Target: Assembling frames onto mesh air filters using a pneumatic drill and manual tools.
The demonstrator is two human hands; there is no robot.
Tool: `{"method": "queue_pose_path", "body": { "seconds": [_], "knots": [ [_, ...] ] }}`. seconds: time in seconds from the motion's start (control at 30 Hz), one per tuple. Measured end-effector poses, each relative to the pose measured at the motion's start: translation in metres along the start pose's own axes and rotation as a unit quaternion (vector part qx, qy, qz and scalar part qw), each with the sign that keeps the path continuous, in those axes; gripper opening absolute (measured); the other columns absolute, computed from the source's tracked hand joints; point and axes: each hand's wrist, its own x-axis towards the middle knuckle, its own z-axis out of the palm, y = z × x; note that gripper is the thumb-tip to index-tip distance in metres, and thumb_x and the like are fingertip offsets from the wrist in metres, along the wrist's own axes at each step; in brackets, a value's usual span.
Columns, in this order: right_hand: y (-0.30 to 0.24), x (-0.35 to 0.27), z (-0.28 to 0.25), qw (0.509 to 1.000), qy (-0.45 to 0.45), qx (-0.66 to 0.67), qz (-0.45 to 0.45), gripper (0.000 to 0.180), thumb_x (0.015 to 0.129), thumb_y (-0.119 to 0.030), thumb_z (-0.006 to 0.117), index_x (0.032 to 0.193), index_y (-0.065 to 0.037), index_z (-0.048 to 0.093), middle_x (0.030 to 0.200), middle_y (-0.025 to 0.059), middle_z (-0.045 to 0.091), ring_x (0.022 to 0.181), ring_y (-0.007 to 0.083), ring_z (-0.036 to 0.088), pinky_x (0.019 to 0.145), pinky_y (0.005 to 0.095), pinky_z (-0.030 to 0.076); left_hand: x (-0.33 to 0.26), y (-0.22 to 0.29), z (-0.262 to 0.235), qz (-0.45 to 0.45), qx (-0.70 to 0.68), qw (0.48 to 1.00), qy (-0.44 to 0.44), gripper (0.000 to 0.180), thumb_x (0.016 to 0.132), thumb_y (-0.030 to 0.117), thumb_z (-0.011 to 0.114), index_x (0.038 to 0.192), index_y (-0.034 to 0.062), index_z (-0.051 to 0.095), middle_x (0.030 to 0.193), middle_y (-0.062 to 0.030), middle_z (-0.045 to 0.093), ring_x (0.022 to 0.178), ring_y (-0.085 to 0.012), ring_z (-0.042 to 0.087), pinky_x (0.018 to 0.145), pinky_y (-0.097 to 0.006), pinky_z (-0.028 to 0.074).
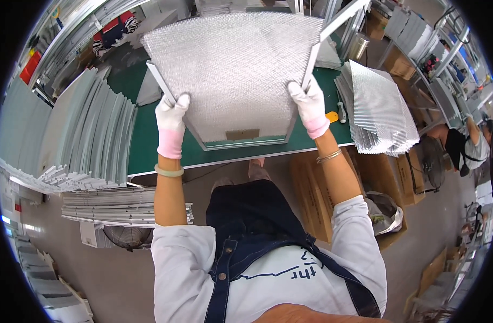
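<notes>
A silvery metal mesh sheet is held up in front of me over the green bench, its far edge bowed. Around its sides and near end runs a thin pale metal frame, with a gap between mesh and near bar. The frame's far bar sticks out to the upper right, away from the mesh. My left hand, in a white and pink glove, is closed on the left side bar and mesh edge. My right hand, gloved alike, grips the right side, thumb on the mesh. The fingers beneath are hidden.
Thin grey panels stand stacked at left; mesh sheets are piled at right. A screwdriver and orange piece lie on the bench. Cardboard boxes sit below. Other people are at far left and right.
</notes>
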Motion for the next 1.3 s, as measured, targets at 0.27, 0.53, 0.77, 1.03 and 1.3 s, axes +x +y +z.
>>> {"method": "queue_pose_path", "body": {
  "seconds": [0.27,0.53,0.77,1.03,1.3],
  "knots": [
    [0.028,-0.026,-0.007,0.998,0.024,0.052,0.016,0.043,0.087,-0.018,0.065,0.122,0.0,0.047,0.11,0.0028,0.059,0.097,0.0091,0.053,0.088,0.0243,0.042,-0.017,-0.02,0.011,-0.022,-0.056,0.998,0.003,0.031,0.085,0.016,0.066,0.108,-0.0032,0.056,0.098,-0.0019,0.061,0.086,-0.0085,0.053,0.081,-0.023,0.04],
    [0.027,-0.022,-0.006,1.0,0.012,0.027,0.008,0.042,0.087,-0.02,0.065,0.121,0.0,0.048,0.107,0.0023,0.059,0.095,0.0089,0.053,0.086,0.0238,0.042,-0.017,-0.023,0.01,0.001,-0.042,0.999,-0.004,0.026,0.087,0.006,0.061,0.109,-0.0045,0.057,0.102,-0.0038,0.063,0.089,-0.0087,0.055,0.083,-0.023,0.042],
    [0.025,-0.018,-0.006,1.0,-0.001,-0.015,-0.006,0.042,0.089,-0.02,0.063,0.122,0.001,0.048,0.107,0.0026,0.059,0.095,0.009,0.052,0.085,0.0239,0.042,-0.018,-0.01,0.009,0.008,-0.05,0.999,-0.008,0.025,0.086,0.009,0.065,0.107,-0.0022,0.058,0.099,-0.0033,0.064,0.086,-0.0084,0.056,0.08,-0.023,0.045],
    [0.01,-0.033,-0.022,0.996,-0.054,-0.071,0.019,0.044,0.091,-0.021,0.058,0.125,0.004,0.046,0.116,0.0074,0.057,0.103,0.0147,0.052,0.092,0.0284,0.04,0.002,0.049,0.02,0.02,-0.127,0.99,-0.062,0.028,0.087,0.009,0.062,0.112,-0.0014,0.056,0.104,-0.0033,0.061,0.095,-0.0094,0.055,0.088,-0.024,0.041],
    [0.015,-0.024,-0.02,0.993,-0.052,-0.107,0.013,0.051,0.09,-0.03,0.061,0.126,0.003,0.045,0.116,0.0067,0.056,0.103,0.0141,0.051,0.091,0.0279,0.039,0.027,0.046,0.02,0.067,-0.179,0.981,-0.022,0.019,0.088,0.006,0.059,0.106,0.0004,0.059,0.099,-0.001,0.062,0.088,-0.0062,0.054,0.082,-0.021,0.041]
  ]
}}
